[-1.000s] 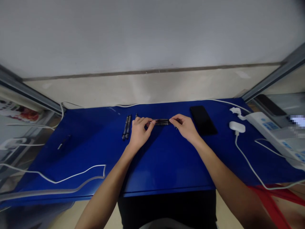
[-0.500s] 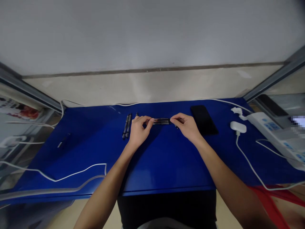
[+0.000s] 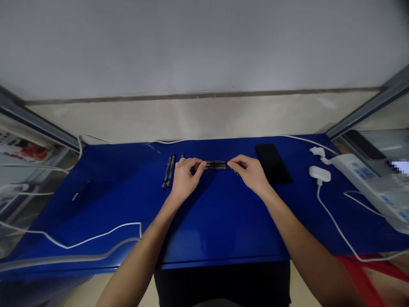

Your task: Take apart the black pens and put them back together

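Note:
Several dark pens (image 3: 216, 165) lie side by side, crosswise, between my two hands on the blue table. The fingers of my left hand (image 3: 188, 174) are closed around their left ends. At the right ends, my right hand (image 3: 247, 169) pinches with thumb and fingertips. Parts of these pens are hidden behind the fingers. Just left of my left hand, more dark pens (image 3: 169, 171) lie lengthwise, and one tip shows above the knuckles.
A black phone (image 3: 274, 163) lies right of my right hand. Farther right are a white earbud case (image 3: 320, 173) on a cable and a white power strip (image 3: 361, 172). A small dark object (image 3: 81, 190) and a white cable (image 3: 96, 235) lie at left. A wall stands behind the table (image 3: 223, 221).
The camera view has shifted slightly, so the scene sits a little lower. Both hands stay at the pens, with hardly any movement.

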A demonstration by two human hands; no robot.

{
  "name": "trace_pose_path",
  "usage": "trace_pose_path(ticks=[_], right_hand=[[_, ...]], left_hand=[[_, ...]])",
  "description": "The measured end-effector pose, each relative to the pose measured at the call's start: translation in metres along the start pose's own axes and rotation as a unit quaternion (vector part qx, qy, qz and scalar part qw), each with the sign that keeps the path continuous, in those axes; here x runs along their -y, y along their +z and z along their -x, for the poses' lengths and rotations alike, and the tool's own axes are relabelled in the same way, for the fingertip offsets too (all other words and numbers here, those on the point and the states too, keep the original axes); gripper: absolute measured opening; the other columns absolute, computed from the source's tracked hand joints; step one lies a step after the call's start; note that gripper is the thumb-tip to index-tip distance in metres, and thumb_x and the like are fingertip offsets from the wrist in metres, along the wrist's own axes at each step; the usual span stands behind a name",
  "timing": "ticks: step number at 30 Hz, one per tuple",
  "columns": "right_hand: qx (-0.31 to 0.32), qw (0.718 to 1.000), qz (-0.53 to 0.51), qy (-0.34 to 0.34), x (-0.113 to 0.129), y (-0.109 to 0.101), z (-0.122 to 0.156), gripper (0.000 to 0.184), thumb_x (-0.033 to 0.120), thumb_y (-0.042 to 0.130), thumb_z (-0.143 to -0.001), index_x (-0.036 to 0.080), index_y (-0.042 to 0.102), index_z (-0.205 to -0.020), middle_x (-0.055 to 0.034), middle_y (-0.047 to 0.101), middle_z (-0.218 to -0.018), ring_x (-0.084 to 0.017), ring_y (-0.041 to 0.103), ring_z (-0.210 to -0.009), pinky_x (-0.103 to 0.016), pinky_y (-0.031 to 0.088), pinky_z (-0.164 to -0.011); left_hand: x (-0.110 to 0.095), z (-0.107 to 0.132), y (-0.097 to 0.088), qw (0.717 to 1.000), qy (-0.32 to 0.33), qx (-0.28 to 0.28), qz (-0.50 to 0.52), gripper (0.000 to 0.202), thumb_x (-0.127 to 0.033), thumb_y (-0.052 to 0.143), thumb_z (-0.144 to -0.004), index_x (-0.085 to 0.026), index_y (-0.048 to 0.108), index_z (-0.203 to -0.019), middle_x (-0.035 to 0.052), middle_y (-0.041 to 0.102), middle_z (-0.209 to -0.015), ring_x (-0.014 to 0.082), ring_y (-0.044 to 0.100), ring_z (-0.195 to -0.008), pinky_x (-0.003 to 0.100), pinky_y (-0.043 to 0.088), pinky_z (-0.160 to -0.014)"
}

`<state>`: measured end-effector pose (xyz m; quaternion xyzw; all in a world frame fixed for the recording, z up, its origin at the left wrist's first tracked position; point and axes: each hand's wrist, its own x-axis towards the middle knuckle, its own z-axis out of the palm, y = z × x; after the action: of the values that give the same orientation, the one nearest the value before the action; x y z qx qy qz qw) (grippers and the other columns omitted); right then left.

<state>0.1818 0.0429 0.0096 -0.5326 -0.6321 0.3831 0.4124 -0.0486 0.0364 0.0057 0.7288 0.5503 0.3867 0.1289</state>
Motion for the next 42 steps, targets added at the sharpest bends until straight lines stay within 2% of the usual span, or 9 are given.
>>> trace_pose_path(ticks=[3,7,12,17,22,28,34,38,42], right_hand=[[0.004,1.000,0.004,0.005,-0.0002,-0.0001,0.0000,0.029,0.047,0.065,-0.087,0.021,0.071,-0.078,-0.0030,0.067,-0.071,-0.017,0.060,-0.064,-0.031,0.045,-0.059],[-0.005,1.000,-0.018,-0.004,-0.0014,0.0006,-0.0002,0.021,0.042,0.069,-0.085,0.022,0.071,-0.089,-0.0032,0.069,-0.078,-0.016,0.061,-0.066,-0.030,0.046,-0.060],[-0.004,1.000,0.014,0.001,-0.0012,0.0008,-0.0004,0.029,0.046,0.062,-0.090,0.020,0.069,-0.078,-0.0019,0.064,-0.067,-0.015,0.058,-0.061,-0.030,0.044,-0.059],[-0.010,1.000,-0.010,-0.013,-0.0022,0.0015,-0.0008,0.021,0.041,0.068,-0.087,0.021,0.069,-0.089,-0.0020,0.067,-0.076,-0.015,0.059,-0.065,-0.028,0.044,-0.060],[0.003,1.000,0.024,0.005,0.0002,0.0004,0.0004,0.033,0.047,0.059,-0.092,0.019,0.068,-0.075,-0.0007,0.061,-0.064,-0.013,0.051,-0.054,-0.028,0.038,-0.053],[-0.005,1.000,-0.010,-0.006,-0.0025,0.0014,0.0000,0.021,0.041,0.067,-0.087,0.020,0.070,-0.090,-0.0024,0.067,-0.076,-0.015,0.058,-0.064,-0.029,0.043,-0.059],[0.005,1.000,0.025,-0.006,-0.0018,0.0018,0.0000,0.028,0.043,0.061,-0.091,0.020,0.069,-0.078,-0.0021,0.066,-0.069,-0.016,0.060,-0.064,-0.031,0.045,-0.063],[-0.006,1.000,-0.003,-0.016,-0.0021,0.0032,0.0001,0.018,0.039,0.068,-0.086,0.021,0.071,-0.091,-0.0036,0.071,-0.085,-0.017,0.064,-0.074,-0.031,0.048,-0.068],[0.007,1.000,0.024,0.003,-0.0013,0.0027,0.0010,0.029,0.046,0.061,-0.090,0.020,0.071,-0.079,-0.0025,0.068,-0.070,-0.015,0.058,-0.059,-0.029,0.042,-0.057]], left_hand=[[-0.0005,0.0002,-0.0002,1.000,-0.004,0.005,-0.001,0.024,-0.039,0.056,-0.096,-0.023,0.072,-0.088,0.0007,0.069,-0.077,0.0194,0.056,-0.075,0.036,0.042,-0.076],[-0.0011,0.0004,-0.0003,1.000,-0.001,0.008,-0.002,0.023,-0.038,0.057,-0.096,-0.023,0.072,-0.088,0.0006,0.069,-0.077,0.0190,0.055,-0.074,0.035,0.042,-0.076],[-0.0018,0.0001,-0.0002,1.000,0.000,0.005,0.001,0.024,-0.038,0.056,-0.096,-0.022,0.072,-0.086,0.0003,0.069,-0.076,0.0183,0.056,-0.074,0.035,0.041,-0.076],[-0.0010,-0.0001,-0.0006,1.000,0.000,0.000,-0.005,0.022,-0.036,0.058,-0.096,-0.022,0.071,-0.086,0.0002,0.069,-0.076,0.0183,0.055,-0.075,0.034,0.040,-0.077],[-0.0012,-0.0002,-0.0007,1.000,-0.004,0.008,-0.006,0.023,-0.037,0.057,-0.096,-0.022,0.071,-0.086,-0.0001,0.068,-0.075,0.0182,0.054,-0.074,0.034,0.039,-0.075],[-0.0018,0.0003,0.0004,1.000,-0.008,0.019,-0.017,0.022,-0.036,0.058,-0.096,-0.022,0.071,-0.086,-0.0001,0.067,-0.073,0.0186,0.054,-0.075,0.034,0.037,-0.074],[-0.0006,0.0010,0.0007,1.000,-0.006,0.019,-0.015,0.023,-0.037,0.057,-0.096,-0.022,0.071,-0.086,-0.0003,0.067,-0.073,0.0184,0.053,-0.074,0.034,0.037,-0.073],[-0.0002,0.0007,0.0004,1.000,-0.002,0.014,-0.014,0.023,-0.036,0.057,-0.096,-0.022,0.071,-0.086,0.0001,0.068,-0.074,0.0187,0.054,-0.074,0.034,0.037,-0.075],[-0.0008,0.0004,0.0007,1.000,-0.005,0.018,-0.017,0.024,-0.037,0.056,-0.097,-0.022,0.071,-0.086,0.0003,0.069,-0.075,0.0188,0.054,-0.074,0.034,0.037,-0.075]])
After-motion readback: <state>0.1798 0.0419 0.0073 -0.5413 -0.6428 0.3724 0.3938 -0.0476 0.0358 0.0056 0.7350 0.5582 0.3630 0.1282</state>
